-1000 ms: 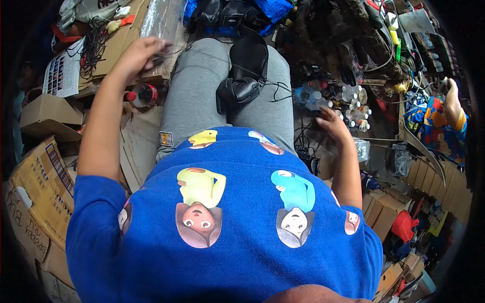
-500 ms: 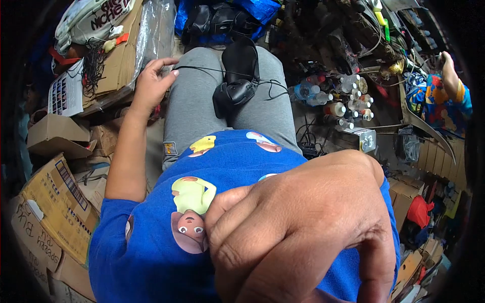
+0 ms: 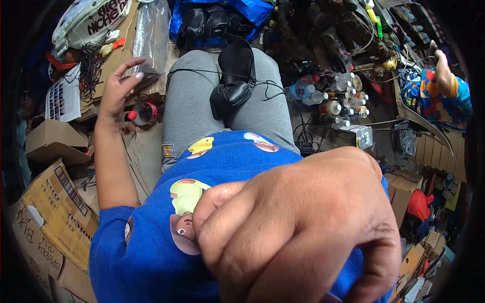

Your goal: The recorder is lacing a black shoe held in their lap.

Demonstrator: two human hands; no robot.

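On my grey-trousered lap lies a black shoe [image 3: 234, 97], its flat dark insole part [image 3: 236, 61] pointing toward my knees. A thin black cord [image 3: 194, 68] crosses both thighs and loops at the shoe's right side. My left hand [image 3: 119, 93] is off to the left of my knee, fingers apart, holding nothing visible. Close below it is a bottle with a red cap [image 3: 145, 114]. Right up close, my right hand [image 3: 298, 217] fills the lower right, fingers curled in. Whatever its fingertips may hold is hidden behind the hand.
Cardboard boxes [image 3: 55, 202] stack up on the left. Beyond my knees sits a blue bag [image 3: 260, 12] with black shoes [image 3: 214, 22]. Several plastic bottles [image 3: 331, 107] stand right of my legs. Another person's limb and colourful clothing [image 3: 444, 96] show at the far right.
My left hand has moved left, away from the cord by my knee, uncovering the red-capped bottle. The cord's left end now droops over my thigh. My right hand has shifted slightly left.
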